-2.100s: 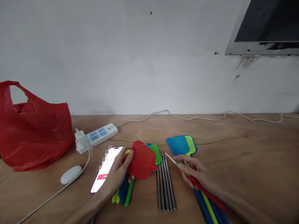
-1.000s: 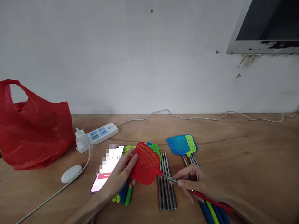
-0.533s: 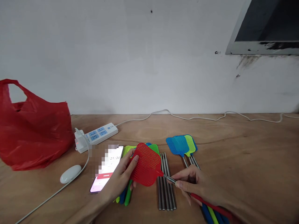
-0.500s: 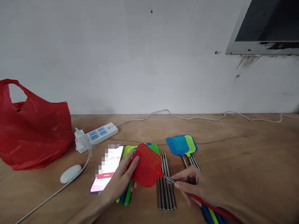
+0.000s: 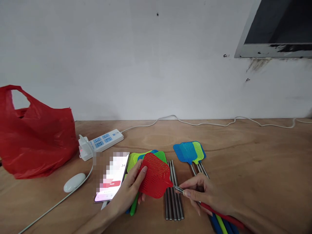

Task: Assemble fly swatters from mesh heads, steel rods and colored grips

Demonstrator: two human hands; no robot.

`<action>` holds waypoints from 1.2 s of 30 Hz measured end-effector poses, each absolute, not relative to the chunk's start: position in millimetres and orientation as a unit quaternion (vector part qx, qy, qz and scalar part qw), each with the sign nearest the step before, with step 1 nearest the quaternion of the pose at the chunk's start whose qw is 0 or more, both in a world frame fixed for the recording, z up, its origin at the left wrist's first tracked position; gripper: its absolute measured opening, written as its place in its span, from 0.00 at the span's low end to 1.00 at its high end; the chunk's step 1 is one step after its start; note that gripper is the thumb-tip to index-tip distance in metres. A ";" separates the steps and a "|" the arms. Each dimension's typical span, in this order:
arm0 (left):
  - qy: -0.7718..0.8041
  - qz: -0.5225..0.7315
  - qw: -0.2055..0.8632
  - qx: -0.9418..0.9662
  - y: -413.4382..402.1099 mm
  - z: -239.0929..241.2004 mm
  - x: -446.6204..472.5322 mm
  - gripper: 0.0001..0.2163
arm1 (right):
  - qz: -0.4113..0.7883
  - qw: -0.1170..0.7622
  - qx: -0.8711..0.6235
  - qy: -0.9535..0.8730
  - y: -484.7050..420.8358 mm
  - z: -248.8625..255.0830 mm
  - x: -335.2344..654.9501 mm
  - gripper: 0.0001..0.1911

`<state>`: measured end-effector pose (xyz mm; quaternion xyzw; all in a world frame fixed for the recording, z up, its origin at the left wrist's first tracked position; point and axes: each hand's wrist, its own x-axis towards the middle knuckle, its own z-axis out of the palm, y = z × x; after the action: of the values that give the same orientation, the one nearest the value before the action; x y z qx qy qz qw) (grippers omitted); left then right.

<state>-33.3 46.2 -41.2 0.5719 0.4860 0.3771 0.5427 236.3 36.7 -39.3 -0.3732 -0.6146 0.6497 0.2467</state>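
Observation:
A red fly swatter [image 5: 156,177] is held between my two hands over the table. My left hand [image 5: 133,185] is closed on the left edge of its perforated head, thumb on top. On its metal shaft, close to the head, my right hand [image 5: 201,191] pinches with thumb and fingers; the red handle runs out below that hand. Beneath the swatter lie several metal rods [image 5: 173,204] side by side. Green, yellow and blue swatter heads [image 5: 136,159] lie partly hidden behind my left hand. Beyond my right hand rest blue and yellow-green swatters [image 5: 188,152] with metal shafts.
A lit phone [image 5: 114,182] lies left of my left hand. Farther left are a white power strip [image 5: 107,141], a white oval device [image 5: 74,182] with a cable, and a red plastic bag [image 5: 41,139]. A thin white cord [image 5: 200,123] runs along the wall.
The red swatter's head has shifted slightly down and to the right in view, with both hands keeping their hold. The phone's screen content has shifted.

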 end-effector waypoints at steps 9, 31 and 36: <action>0.446 0.507 0.558 0.483 56.9 -27.5 -32.3 0.23 | 0.628 0.343 -0.428 -0.551 37.0 -38.0 230.8 0.24; 0.426 0.297 0.466 0.717 41.2 -20.8 -29.8 0.18 | 0.697 0.530 -0.374 -0.305 44.3 -32.8 229.4 0.16; 0.424 0.233 0.402 0.777 34.9 -19.2 -28.0 0.16 | 0.715 0.510 -0.340 -0.336 39.5 -34.1 222.8 0.16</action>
<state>-28.0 34.9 -19.2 0.7774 0.4237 0.2328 0.4024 222.8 39.5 -34.1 -0.3398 -0.3365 0.7151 0.5099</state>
